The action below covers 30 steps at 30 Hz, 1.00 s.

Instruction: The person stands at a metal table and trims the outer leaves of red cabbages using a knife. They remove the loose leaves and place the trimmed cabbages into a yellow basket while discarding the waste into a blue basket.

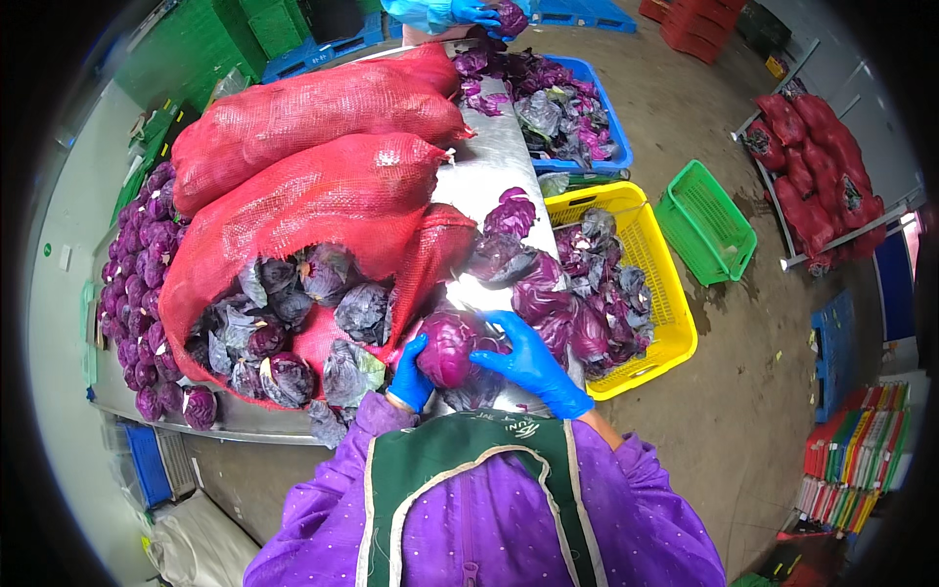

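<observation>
A purple cabbage head [447,351] is held over the near edge of the metal table, with my blue-gloved left hand [413,378] gripping its left side. My right hand [532,365], also gloved in blue, has its fingers at the cabbage's right side, over a loose outer leaf. What the right fingertips pinch is partly hidden. To the left lies a torn red mesh sack [308,198], its opening showing several cabbages with dark outer leaves [290,379]. Peeled-off purple leaves [541,286] lie on the table just beyond my right hand.
A yellow crate [678,323] of leaves stands against the table's right edge, a blue crate [623,139] beyond it. An empty green crate [708,220] sits on the floor. Peeled cabbages [147,257] are piled at left. A co-worker's gloved hands [477,13] hold a cabbage opposite.
</observation>
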Each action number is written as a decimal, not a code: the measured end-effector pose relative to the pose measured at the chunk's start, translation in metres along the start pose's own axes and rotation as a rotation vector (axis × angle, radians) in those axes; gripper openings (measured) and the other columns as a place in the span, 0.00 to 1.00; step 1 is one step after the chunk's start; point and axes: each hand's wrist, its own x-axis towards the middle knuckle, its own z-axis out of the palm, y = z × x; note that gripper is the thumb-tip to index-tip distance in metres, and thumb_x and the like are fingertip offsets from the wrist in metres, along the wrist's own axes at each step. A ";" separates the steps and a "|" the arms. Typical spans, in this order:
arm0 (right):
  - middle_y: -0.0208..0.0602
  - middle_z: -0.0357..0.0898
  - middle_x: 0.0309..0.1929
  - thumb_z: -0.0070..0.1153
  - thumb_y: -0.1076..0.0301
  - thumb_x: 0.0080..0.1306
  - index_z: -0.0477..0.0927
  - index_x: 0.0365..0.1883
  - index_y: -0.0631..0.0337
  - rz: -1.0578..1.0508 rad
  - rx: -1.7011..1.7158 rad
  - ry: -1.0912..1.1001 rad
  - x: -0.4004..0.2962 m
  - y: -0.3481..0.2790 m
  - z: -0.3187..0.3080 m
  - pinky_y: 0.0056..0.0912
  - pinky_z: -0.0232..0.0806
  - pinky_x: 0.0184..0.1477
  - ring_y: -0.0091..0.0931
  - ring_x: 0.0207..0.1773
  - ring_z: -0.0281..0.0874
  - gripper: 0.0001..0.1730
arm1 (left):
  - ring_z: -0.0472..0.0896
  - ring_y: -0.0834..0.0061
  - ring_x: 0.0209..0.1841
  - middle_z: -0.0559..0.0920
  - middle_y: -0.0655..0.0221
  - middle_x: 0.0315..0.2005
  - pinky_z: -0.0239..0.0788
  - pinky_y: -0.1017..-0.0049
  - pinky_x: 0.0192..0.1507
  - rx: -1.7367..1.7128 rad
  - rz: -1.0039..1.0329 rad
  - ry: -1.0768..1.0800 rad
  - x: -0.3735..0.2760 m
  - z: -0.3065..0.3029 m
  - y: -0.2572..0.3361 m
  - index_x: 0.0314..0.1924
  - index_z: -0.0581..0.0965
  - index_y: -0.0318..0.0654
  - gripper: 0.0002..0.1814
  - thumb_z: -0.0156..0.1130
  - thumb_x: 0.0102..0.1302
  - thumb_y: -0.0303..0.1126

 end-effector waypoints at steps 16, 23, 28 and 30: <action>0.50 0.75 0.24 0.57 0.67 0.57 0.76 0.31 0.67 0.129 -0.288 0.545 0.019 0.092 -0.072 0.37 0.66 0.32 0.35 0.28 0.77 0.10 | 0.65 0.55 0.65 0.67 0.54 0.63 0.53 0.54 0.68 0.010 -0.184 -0.105 -0.005 0.005 0.001 0.67 0.61 0.39 0.36 0.50 0.62 0.49; 0.47 0.73 0.53 0.66 0.56 0.56 0.68 0.58 0.67 0.193 -0.261 0.525 -0.004 0.074 -0.058 0.35 0.65 0.56 0.37 0.54 0.72 0.36 | 0.71 0.56 0.59 0.71 0.56 0.58 0.61 0.55 0.62 -0.379 -0.183 -0.414 0.000 0.003 0.008 0.62 0.65 0.36 0.28 0.46 0.66 0.42; 0.34 0.75 0.47 0.64 0.67 0.59 0.70 0.56 0.64 0.351 0.417 0.290 -0.006 0.047 -0.023 0.25 0.67 0.51 0.23 0.48 0.72 0.27 | 0.72 0.57 0.58 0.72 0.55 0.57 0.63 0.56 0.61 -0.275 -0.036 -0.356 -0.007 0.014 0.021 0.62 0.65 0.35 0.27 0.46 0.66 0.41; 0.33 0.75 0.44 0.64 0.67 0.59 0.71 0.55 0.63 0.384 0.470 0.244 -0.007 0.045 -0.007 0.24 0.67 0.50 0.23 0.45 0.72 0.26 | 0.72 0.58 0.58 0.72 0.55 0.57 0.63 0.56 0.61 -0.258 0.014 -0.339 -0.017 0.010 0.028 0.61 0.66 0.35 0.26 0.47 0.66 0.40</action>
